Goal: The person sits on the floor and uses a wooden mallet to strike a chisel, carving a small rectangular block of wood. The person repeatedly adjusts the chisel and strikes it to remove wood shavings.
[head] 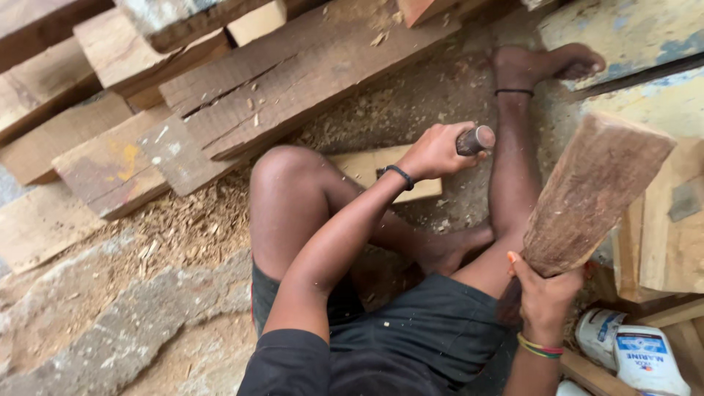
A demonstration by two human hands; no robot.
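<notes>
My left hand (434, 152) is closed around the dark round handle of a chisel (475, 139), held upright over a pale wooden block (367, 167) that lies on the ground between my legs. My right hand (544, 291) grips the narrow end of a thick rough wooden mallet (590, 198), raised at the right and tilted up away from the chisel. The chisel's blade is hidden behind my left hand. My bare knee (290, 191) is bent up beside the block and my right leg (513, 147) stretches forward.
Stacked timber planks (286, 81) lie across the top and left. Sawdust and wood chips (183, 227) cover the stone ground. More wood pieces (671, 235) and white plastic containers (631, 352) sit at the right.
</notes>
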